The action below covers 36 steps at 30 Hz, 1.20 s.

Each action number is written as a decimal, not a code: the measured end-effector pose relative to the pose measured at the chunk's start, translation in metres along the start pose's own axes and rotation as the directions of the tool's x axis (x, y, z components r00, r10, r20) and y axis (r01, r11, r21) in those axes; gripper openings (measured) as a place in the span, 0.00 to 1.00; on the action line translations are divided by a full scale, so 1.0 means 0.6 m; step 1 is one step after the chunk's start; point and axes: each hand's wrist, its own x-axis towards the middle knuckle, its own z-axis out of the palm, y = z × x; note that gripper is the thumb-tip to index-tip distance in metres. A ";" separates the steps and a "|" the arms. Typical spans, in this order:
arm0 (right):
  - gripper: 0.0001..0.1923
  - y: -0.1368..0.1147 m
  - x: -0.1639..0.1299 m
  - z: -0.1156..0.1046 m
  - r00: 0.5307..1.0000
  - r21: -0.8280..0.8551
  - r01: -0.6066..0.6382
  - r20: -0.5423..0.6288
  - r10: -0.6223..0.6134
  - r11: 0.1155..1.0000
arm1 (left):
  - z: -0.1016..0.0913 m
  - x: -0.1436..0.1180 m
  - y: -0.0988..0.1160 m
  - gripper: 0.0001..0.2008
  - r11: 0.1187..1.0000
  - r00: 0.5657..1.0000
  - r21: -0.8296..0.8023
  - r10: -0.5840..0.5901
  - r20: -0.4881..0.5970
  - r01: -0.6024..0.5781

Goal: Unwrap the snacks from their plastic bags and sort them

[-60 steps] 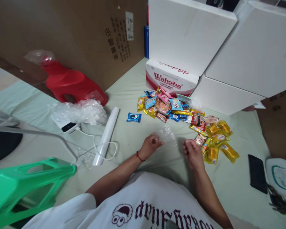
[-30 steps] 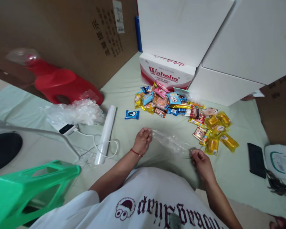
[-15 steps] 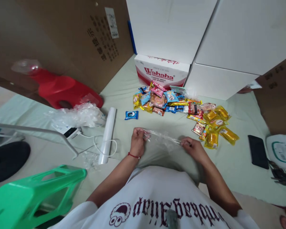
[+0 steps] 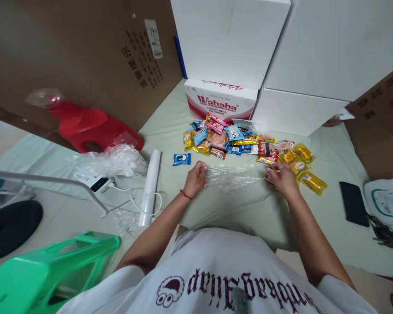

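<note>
A sheet of clear plastic film [image 4: 232, 177] stretches between my two hands over the green cloth. My left hand [image 4: 195, 178] pinches its left end, and my right hand [image 4: 283, 178] grips the right end. Just beyond the film lies a heap of wrapped snacks [image 4: 218, 138] in several colours. A single blue snack packet [image 4: 182, 159] sits apart, a little beyond my left hand. Yellow-wrapped cakes [image 4: 312, 182] lie to the right of my right hand, which partly hides the nearest small packets.
A white Wahaba-style printed carton [image 4: 221, 102] stands behind the snacks. On the left are a roll of film [image 4: 150, 187], a white cable [image 4: 131, 190], a red jug [image 4: 94, 128] and a green stool [image 4: 55, 266]. A black phone [image 4: 353, 204] lies at right.
Both hands have moved forward, away from my body, and farther apart. The film between them is now spread wider and flatter. My right hand now covers some small packets.
</note>
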 end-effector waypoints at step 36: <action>0.18 0.013 -0.075 0.003 0.895 -0.378 0.391 -0.055 -0.442 0.839 | -0.034 0.080 0.006 0.08 0.900 0.941 0.424 0.228 -0.250 -0.105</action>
